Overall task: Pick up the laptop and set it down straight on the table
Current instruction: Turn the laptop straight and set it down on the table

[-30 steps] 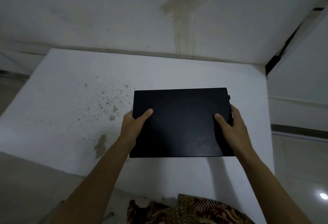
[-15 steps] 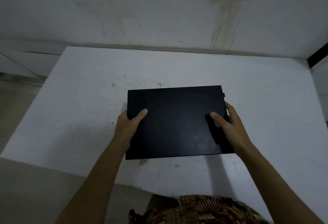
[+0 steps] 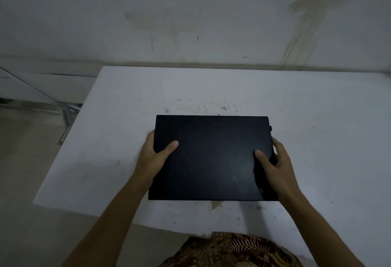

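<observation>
A closed black laptop (image 3: 211, 156) is over the middle of the white table (image 3: 110, 139), its edges roughly parallel to the table's far edge. My left hand (image 3: 155, 156) grips its left side, thumb on the lid and fingers hidden underneath. My right hand (image 3: 275, 165) grips its right side the same way. Whether the laptop touches the tabletop or hangs just above it, I cannot tell.
A stained white wall (image 3: 190, 16) runs right behind the table's far edge. The table's left edge drops to the floor (image 3: 25, 160), where a metal bracket (image 3: 67, 116) stands. Patterned cloth (image 3: 228, 252) on my lap lies under the near edge.
The laptop, held in both hands throughout, has shifted leftward across the table, away from its right edge. The view has panned left with it. My grip is unchanged.
</observation>
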